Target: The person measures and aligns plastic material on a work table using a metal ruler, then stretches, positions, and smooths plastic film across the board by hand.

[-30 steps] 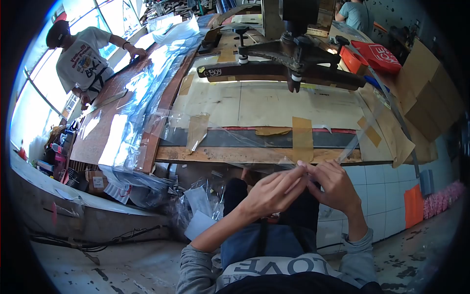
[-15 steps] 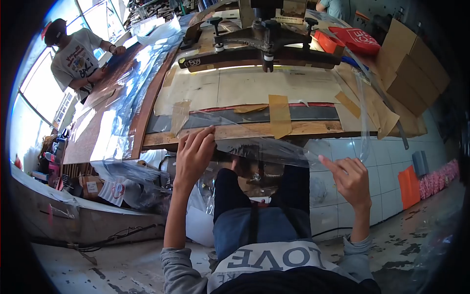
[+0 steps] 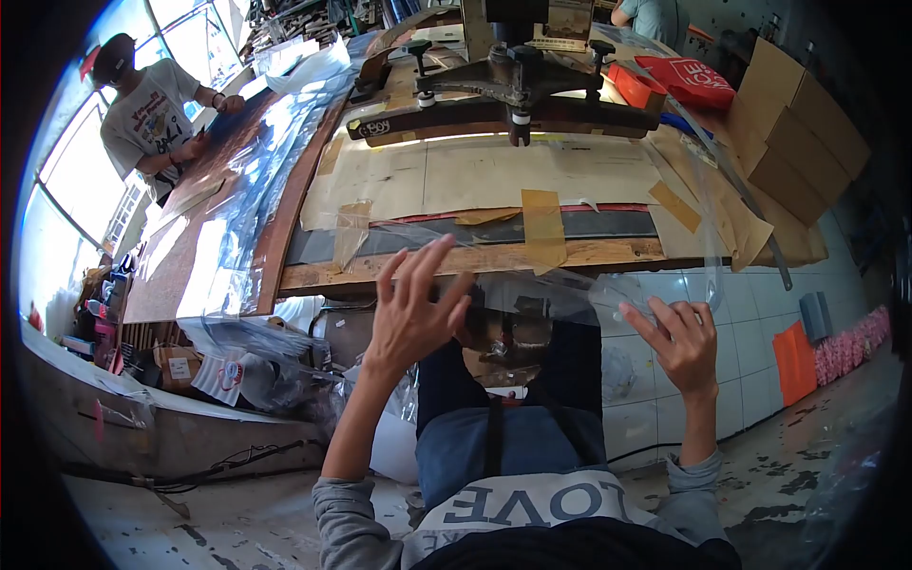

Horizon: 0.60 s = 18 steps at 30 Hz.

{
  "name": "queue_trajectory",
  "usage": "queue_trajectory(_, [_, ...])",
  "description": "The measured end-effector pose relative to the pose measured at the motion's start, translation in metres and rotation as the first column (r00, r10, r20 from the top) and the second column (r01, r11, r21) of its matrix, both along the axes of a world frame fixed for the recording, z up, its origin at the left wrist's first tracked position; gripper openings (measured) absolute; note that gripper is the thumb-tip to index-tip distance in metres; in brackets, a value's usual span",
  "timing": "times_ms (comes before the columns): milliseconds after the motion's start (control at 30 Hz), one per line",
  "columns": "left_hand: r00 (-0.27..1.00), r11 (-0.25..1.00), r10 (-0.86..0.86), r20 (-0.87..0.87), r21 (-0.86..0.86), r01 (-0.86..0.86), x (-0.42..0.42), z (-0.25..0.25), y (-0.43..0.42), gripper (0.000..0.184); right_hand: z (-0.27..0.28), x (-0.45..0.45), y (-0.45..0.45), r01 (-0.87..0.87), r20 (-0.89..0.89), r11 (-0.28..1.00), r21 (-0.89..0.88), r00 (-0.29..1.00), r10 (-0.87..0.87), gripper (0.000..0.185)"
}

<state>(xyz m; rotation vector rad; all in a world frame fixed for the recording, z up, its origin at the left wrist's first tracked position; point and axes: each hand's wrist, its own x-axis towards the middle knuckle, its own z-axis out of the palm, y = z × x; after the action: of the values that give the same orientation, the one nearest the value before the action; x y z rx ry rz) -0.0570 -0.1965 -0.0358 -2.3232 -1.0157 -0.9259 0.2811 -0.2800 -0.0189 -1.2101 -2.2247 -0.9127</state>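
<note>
My left hand [image 3: 410, 309] is raised before the front edge of the workbench, its fingers spread and partly smeared by motion. I see nothing gripped in it. A clear plastic sheet [image 3: 560, 290] hangs at the bench's wooden edge, between my two hands. At the right, my right hand [image 3: 679, 347] has its fingers curled on the end of this sheet, the index finger stretched toward the left. Brown tape strips [image 3: 543, 228] lie across the grey strip [image 3: 608, 222] and the wooden edge [image 3: 456, 257]. Above the bench stands a black metal press bar [image 3: 513, 116].
A person [image 3: 157, 119] stands at the left by a brown board [image 3: 180, 256] with glossy plastic film [image 3: 247, 199] on it. On the right are a metal ruler [image 3: 746, 199], a cardboard box [image 3: 798, 133] and a red bag [image 3: 686, 81]. Another person [image 3: 651, 17] is partly visible behind.
My left hand has let go of the plastic sheet, moved right and spread its fingers. The sheet hangs looser and more crumpled. My right hand stays nearly in place.
</note>
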Motion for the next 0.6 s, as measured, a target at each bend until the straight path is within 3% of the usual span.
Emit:
queue_trajectory(100, [0.988, 0.999, -0.043, -0.147, -0.024, 0.04, 0.018, 0.019, 0.007, 0.029, 0.015, 0.002, -0.007, -0.092, 0.069, 0.992, 0.083, 0.994, 0.086, 0.047])
queue_trajectory(233, [0.975, 0.996, -0.083, -0.204, -0.048, 0.074, -0.005, 0.012, 0.025, 0.025, 0.038, 0.021, -0.018, -0.12, 0.158, 0.973, 0.195, 0.983, 0.09, 0.048])
queue_trajectory(367, [0.989, 0.957, -0.087, -0.118, 0.265, 0.116, -0.044, 0.022, 0.016, 0.024, 0.068, 0.048, -0.033, -0.143, 0.119, 0.959, 0.246, 0.986, 0.117, 0.037])
queue_trajectory(500, [0.974, 0.842, -0.174, -0.145, 0.491, 0.223, -0.066, 0.045, 0.008, 0.035, 0.079, 0.065, -0.036, -0.102, 0.235, 0.939, 0.327, 0.972, 0.023, 0.028])
queue_trajectory(567, [0.986, 0.849, -0.134, -0.103, 0.502, 0.168, -0.078, 0.051, 0.005, 0.03, 0.082, 0.077, -0.031, -0.1, 0.288, 0.917, 0.386, 0.957, -0.017, 0.028])
queue_trajectory(600, [0.991, 0.878, -0.032, -0.129, 0.47, 0.09, -0.078, 0.056, 0.001, 0.033, 0.082, 0.082, -0.027, -0.108, 0.307, 0.901, 0.421, 0.951, -0.03, 0.028])
